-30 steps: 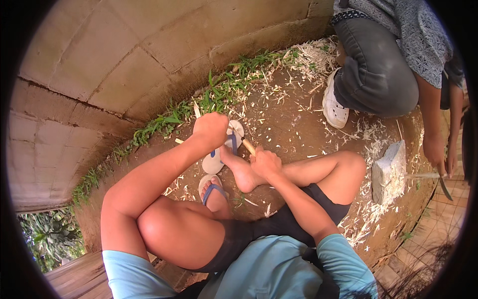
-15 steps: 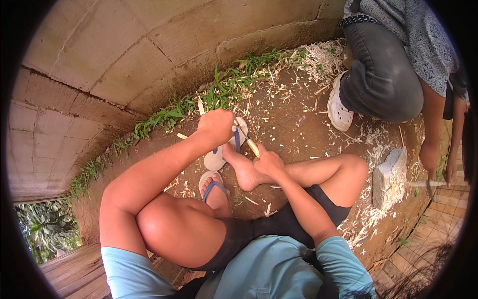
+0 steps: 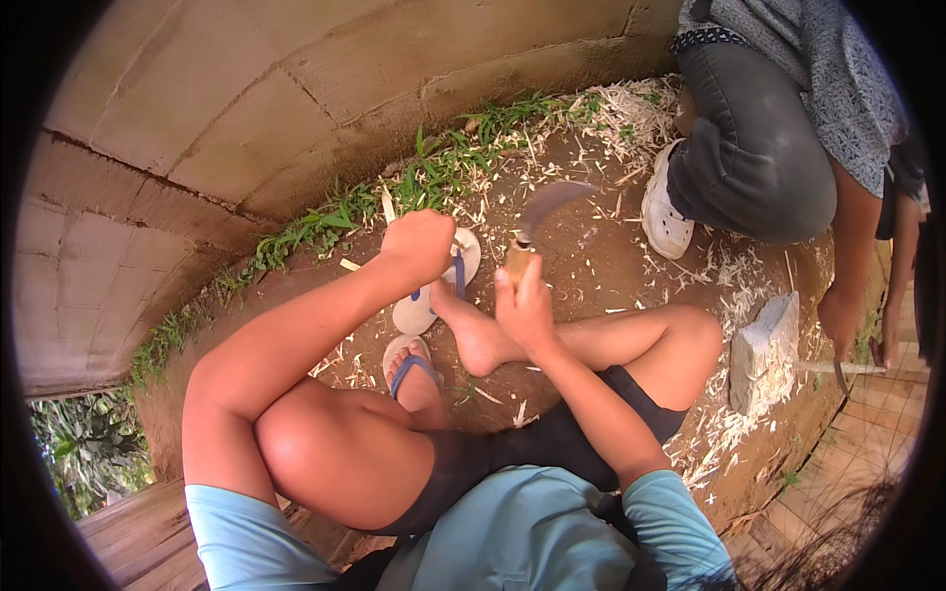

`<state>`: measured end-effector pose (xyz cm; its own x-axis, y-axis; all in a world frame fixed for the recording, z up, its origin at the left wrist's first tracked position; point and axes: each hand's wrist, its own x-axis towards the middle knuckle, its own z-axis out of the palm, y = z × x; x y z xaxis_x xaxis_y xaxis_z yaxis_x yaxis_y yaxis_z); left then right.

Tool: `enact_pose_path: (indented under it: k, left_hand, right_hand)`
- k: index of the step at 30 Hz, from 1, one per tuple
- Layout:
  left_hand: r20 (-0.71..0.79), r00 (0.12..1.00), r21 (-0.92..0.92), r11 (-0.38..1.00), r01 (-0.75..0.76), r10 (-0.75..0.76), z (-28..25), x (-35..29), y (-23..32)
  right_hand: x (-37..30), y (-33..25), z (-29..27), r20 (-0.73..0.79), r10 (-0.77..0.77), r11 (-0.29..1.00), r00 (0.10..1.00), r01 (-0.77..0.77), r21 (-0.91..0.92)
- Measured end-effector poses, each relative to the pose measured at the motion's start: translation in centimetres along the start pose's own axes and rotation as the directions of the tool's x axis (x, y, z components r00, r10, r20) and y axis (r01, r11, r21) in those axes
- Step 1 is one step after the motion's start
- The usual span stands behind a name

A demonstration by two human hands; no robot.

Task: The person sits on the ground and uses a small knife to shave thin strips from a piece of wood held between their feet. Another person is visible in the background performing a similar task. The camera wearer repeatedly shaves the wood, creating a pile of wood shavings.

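The right hand point(image 3: 524, 307) wraps the wooden handle of a curved knife point(image 3: 552, 209), thumb lying along the wood, probably to steer the blade; the knife stands out over bare soil, its edge clear of skin. The left hand point(image 3: 419, 244) is curled into a tight fist, its arm close along the raised knee, perhaps for steadiness. A pale strip point(image 3: 388, 207) shows just past its knuckles, though whether the fist grips it I cannot tell. Below are two sandals, one worn point(image 3: 401, 355) and one loose point(image 3: 467, 252) with the bare foot point(image 3: 483, 347) against it. To the right sits one stone block point(image 3: 764, 355) among shavings too many to count; a second strip point(image 3: 862, 368) reaches its side, seemingly using it as a rest, where a co-worker's two hands work with another curved knife point(image 3: 841, 378). One white clog point(image 3: 667, 212) shows; knives number two
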<state>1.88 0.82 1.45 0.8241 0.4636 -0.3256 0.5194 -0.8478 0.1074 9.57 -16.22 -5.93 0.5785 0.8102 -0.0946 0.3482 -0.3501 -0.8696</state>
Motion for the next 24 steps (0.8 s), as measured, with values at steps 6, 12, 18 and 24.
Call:
enact_pose_path:
  k: [6, 12, 18, 24]
  left_hand:
    - [0.066, 0.992, 0.105, 0.989, 0.101, -0.108, -1.4, -0.1, 0.1]
    - [0.015, 0.994, 0.047, 0.993, 0.108, -0.109, -0.3, -0.5, -1.3]
    - [-0.005, 0.998, 0.055, 0.997, 0.056, -0.056, -0.7, -0.1, -0.2]
    - [-0.025, 1.0, 0.071, 0.997, -0.007, 0.009, -1.2, 0.1, 0.7]
  right_hand:
    - [0.3, 4.5, 2.6, 0.27, 0.27, 0.827, 0.924, -0.079, -0.557]
    - [0.6, 3.8, 1.6, 0.209, 0.168, 0.892, 0.963, -0.057, -0.449]
    - [-0.3, 0.4, 0.9, -0.334, -0.172, 0.984, 0.927, 0.145, -0.106]
    - [0.4, 7.4, 3.0, 0.198, 0.131, 0.768, 0.971, 0.027, -0.64]
